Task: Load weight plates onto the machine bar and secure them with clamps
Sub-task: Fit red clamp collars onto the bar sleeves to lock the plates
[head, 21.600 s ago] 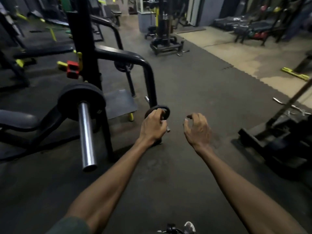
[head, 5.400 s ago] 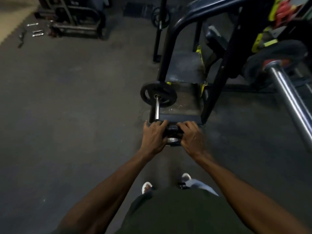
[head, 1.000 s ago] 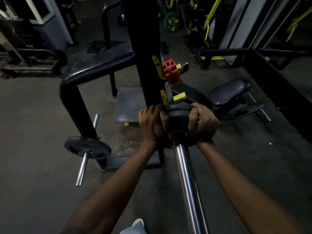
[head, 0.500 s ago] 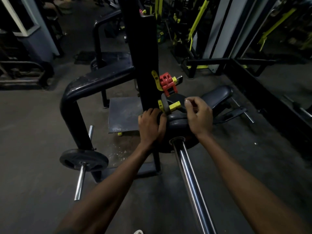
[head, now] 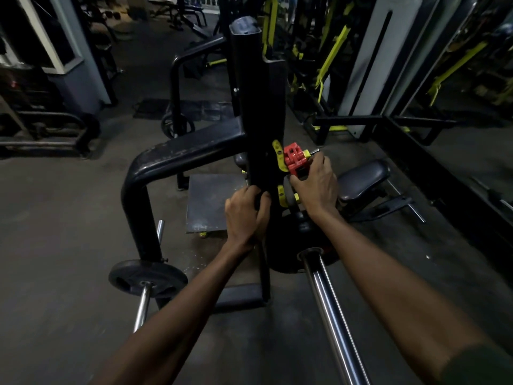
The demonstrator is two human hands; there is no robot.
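A chrome machine bar (head: 330,315) runs from the lower right up to black weight plates (head: 288,245) seated at its inner end. A red clamp (head: 294,159) sits on a yellow peg on the black upright post (head: 258,107). My right hand (head: 313,184) is closed around the lower side of the red clamp. My left hand (head: 245,215) grips the edge of the upright post just above the plates. Lower left, a small black plate (head: 147,277) rests on a short chrome storage peg (head: 141,307).
A curved black frame tube (head: 155,168) arches to the left of the post. A padded seat (head: 361,180) lies to the right, a steel foot plate (head: 211,201) behind the post. Other gym machines with yellow parts line the back and right.
My right hand rose off the plates to the red clamp and closed on it. My left hand slid from the plate to the upright post. The view tilted up slightly.
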